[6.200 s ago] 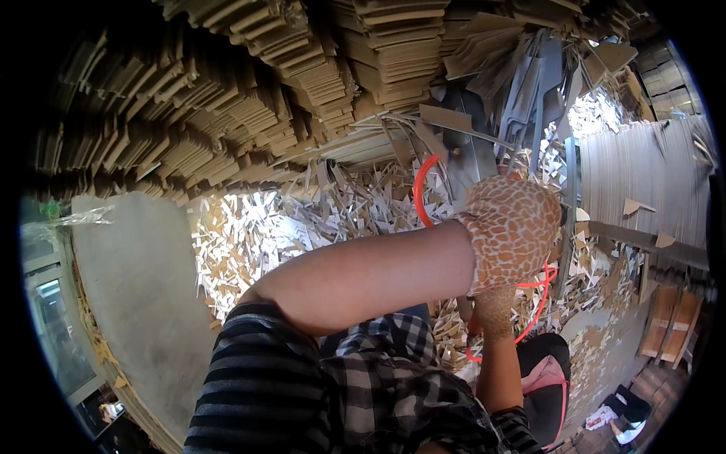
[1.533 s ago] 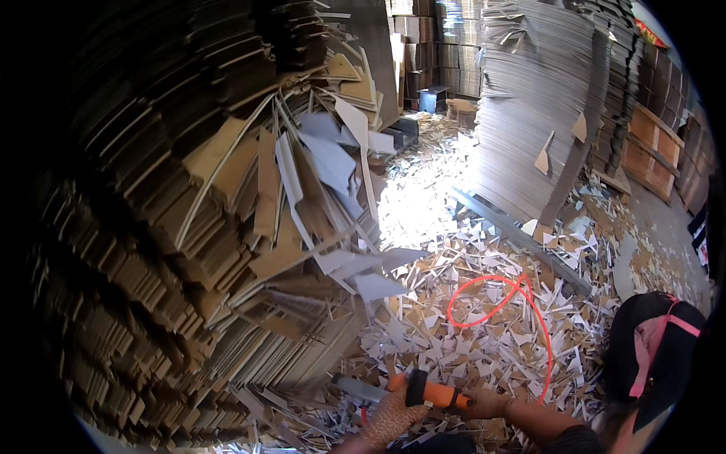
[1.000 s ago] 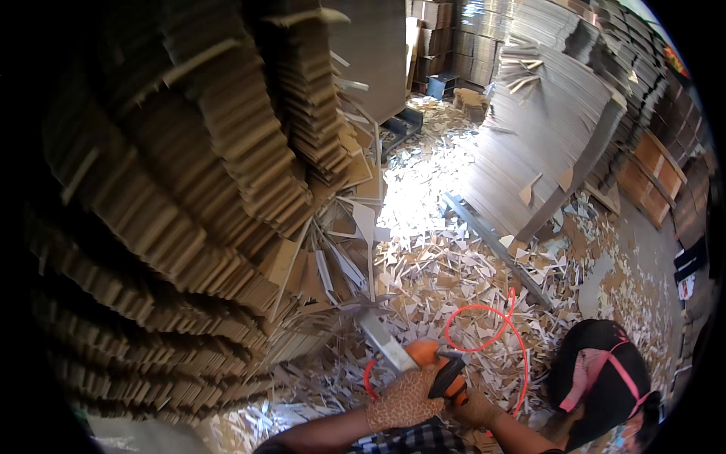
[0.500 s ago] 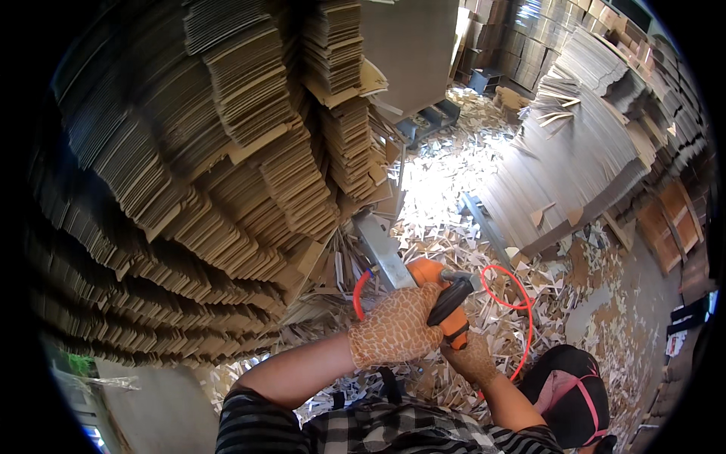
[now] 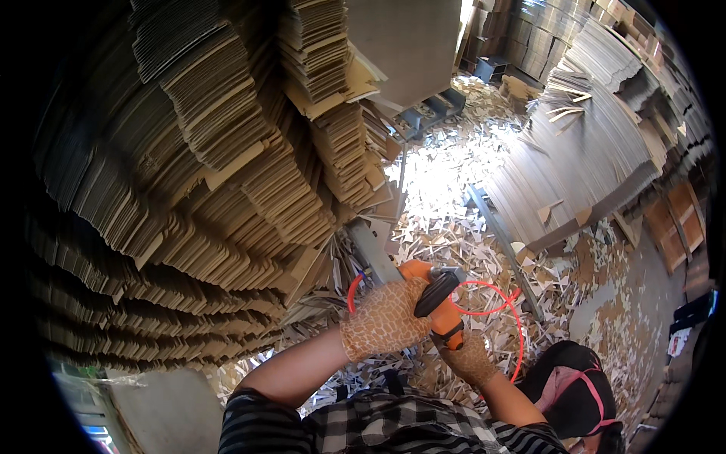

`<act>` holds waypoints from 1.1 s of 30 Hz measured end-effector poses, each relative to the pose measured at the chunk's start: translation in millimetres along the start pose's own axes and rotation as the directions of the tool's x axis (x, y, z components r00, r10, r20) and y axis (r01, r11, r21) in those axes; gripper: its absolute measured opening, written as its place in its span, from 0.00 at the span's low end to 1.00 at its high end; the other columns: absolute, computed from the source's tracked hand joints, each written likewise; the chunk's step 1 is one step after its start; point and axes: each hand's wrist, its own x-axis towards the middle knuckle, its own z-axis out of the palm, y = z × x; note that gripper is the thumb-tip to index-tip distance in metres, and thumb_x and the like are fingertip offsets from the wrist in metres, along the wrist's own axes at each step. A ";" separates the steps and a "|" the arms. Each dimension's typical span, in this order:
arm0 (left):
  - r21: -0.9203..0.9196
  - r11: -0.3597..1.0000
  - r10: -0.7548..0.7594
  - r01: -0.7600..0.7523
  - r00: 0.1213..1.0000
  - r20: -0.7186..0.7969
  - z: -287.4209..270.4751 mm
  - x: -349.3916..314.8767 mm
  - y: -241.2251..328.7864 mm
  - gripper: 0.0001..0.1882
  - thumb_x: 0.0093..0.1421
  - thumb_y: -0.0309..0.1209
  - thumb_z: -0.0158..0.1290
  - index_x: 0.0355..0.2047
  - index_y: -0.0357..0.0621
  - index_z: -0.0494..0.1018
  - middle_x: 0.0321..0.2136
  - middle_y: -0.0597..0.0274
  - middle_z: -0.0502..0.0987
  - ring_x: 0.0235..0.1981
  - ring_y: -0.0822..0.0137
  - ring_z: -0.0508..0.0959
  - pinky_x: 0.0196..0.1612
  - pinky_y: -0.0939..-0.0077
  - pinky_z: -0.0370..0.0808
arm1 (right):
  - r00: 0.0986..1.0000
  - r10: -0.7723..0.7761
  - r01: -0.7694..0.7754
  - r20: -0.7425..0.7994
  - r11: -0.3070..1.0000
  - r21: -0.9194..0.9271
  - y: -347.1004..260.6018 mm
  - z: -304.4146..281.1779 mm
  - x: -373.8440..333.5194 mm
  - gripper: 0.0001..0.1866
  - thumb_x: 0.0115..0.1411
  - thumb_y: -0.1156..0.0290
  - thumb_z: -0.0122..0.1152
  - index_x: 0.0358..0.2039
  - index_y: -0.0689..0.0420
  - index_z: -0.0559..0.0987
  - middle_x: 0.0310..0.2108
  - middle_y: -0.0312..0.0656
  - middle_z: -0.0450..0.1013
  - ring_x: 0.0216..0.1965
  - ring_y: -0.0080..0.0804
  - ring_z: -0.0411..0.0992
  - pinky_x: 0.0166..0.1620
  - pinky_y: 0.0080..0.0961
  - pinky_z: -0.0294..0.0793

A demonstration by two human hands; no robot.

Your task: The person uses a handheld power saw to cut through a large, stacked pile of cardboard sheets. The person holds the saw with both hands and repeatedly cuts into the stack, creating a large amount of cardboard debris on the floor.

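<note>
Both my hands wear tan gloves with a cracked pattern and are closed round an orange power tool (image 5: 445, 327) with a black part on top and a grey metal front. My left hand (image 5: 386, 321) wraps its front section, fingers partly hidden. Lower and to the right, my right hand (image 5: 467, 359) holds the rear end. A red hose (image 5: 520, 340) loops beside the tool on the right. The metal front (image 5: 376, 253) points up and left, close to the edge of a tall stack of die-cut cardboard (image 5: 234, 204); contact between them cannot be made out.
Cardboard scraps (image 5: 446, 204) cover the floor. A large cardboard pile (image 5: 578, 166) stands at the right, with a metal bar (image 5: 503, 253) along its near side. Another person in a black cap (image 5: 571, 386) is close at my lower right. Wrapped stacks (image 5: 522, 38) stand at the back.
My hands and the tool have shifted slightly left in the picture. The hose loop has flattened and moved lower. The stack at the left also appears shifted left as the view moves.
</note>
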 end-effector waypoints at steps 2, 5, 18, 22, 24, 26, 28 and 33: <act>0.030 1.000 0.007 -0.007 1.000 -0.009 -0.7 -4.1 7.9 0.19 0.50 0.31 0.57 0.42 0.38 0.74 0.29 0.44 0.79 0.34 0.46 0.81 0.38 0.56 0.76 | 1.000 -0.010 0.008 -0.023 0.996 -0.084 0.5 -2.2 2.9 0.16 0.52 0.58 0.66 0.35 0.56 0.81 0.31 0.54 0.78 0.37 0.56 0.77 0.38 0.44 0.75; 0.020 0.998 0.054 -0.053 0.997 -0.055 -2.0 -2.8 9.0 0.22 0.51 0.28 0.55 0.48 0.36 0.72 0.29 0.47 0.78 0.33 0.54 0.81 0.36 0.62 0.76 | 1.000 0.000 0.008 0.028 0.956 -0.293 12.5 -3.5 23.1 0.16 0.52 0.58 0.66 0.37 0.55 0.80 0.32 0.54 0.78 0.38 0.56 0.77 0.38 0.44 0.75; 0.029 0.999 0.026 -0.024 0.997 -0.070 14.7 0.0 15.7 0.19 0.49 0.31 0.57 0.41 0.35 0.73 0.29 0.41 0.78 0.34 0.43 0.80 0.39 0.53 0.75 | 0.994 -0.094 0.083 -0.051 0.977 -0.194 25.0 -5.3 12.2 0.15 0.56 0.58 0.64 0.34 0.57 0.81 0.27 0.52 0.78 0.33 0.55 0.77 0.34 0.44 0.75; -0.051 0.999 -0.020 0.014 0.992 -0.128 0.2 0.2 3.0 0.21 0.48 0.31 0.57 0.43 0.36 0.74 0.30 0.41 0.78 0.36 0.44 0.80 0.40 0.55 0.76 | 1.000 -0.025 0.023 -0.006 0.978 -0.207 -6.0 -12.4 29.5 0.15 0.50 0.61 0.62 0.33 0.59 0.80 0.29 0.56 0.78 0.35 0.59 0.76 0.37 0.48 0.75; -0.042 0.997 0.055 -0.062 0.988 -0.144 6.1 9.3 -5.5 0.20 0.48 0.31 0.57 0.42 0.36 0.74 0.30 0.41 0.78 0.35 0.44 0.80 0.40 0.55 0.76 | 0.990 0.138 -0.133 0.019 0.978 -0.158 34.8 2.2 37.2 0.17 0.48 0.61 0.63 0.34 0.59 0.80 0.30 0.58 0.77 0.35 0.60 0.76 0.37 0.48 0.75; 0.024 0.999 0.040 -0.037 0.989 -0.140 14.0 12.7 -16.6 0.19 0.48 0.31 0.57 0.41 0.36 0.74 0.29 0.42 0.78 0.34 0.44 0.80 0.39 0.55 0.75 | 0.997 0.071 -0.065 0.036 0.985 -0.158 39.4 13.7 29.5 0.18 0.48 0.60 0.63 0.36 0.59 0.80 0.31 0.59 0.77 0.36 0.60 0.76 0.38 0.47 0.75; 0.011 0.999 -0.043 0.044 0.996 -0.077 15.2 13.4 -13.2 0.17 0.48 0.31 0.57 0.39 0.36 0.74 0.26 0.44 0.78 0.32 0.44 0.80 0.38 0.54 0.75 | 1.000 0.022 -0.019 0.021 0.989 -0.146 53.1 21.2 22.1 0.18 0.49 0.60 0.63 0.37 0.58 0.80 0.31 0.58 0.78 0.35 0.59 0.77 0.37 0.47 0.76; -0.108 0.983 -0.149 0.150 0.989 0.018 18.3 8.9 5.8 0.16 0.50 0.29 0.56 0.40 0.36 0.74 0.25 0.44 0.78 0.32 0.47 0.81 0.37 0.55 0.75 | 1.000 0.006 -0.004 0.011 0.987 -0.158 58.8 15.7 13.4 0.16 0.52 0.60 0.64 0.35 0.59 0.80 0.30 0.57 0.78 0.34 0.57 0.77 0.36 0.47 0.75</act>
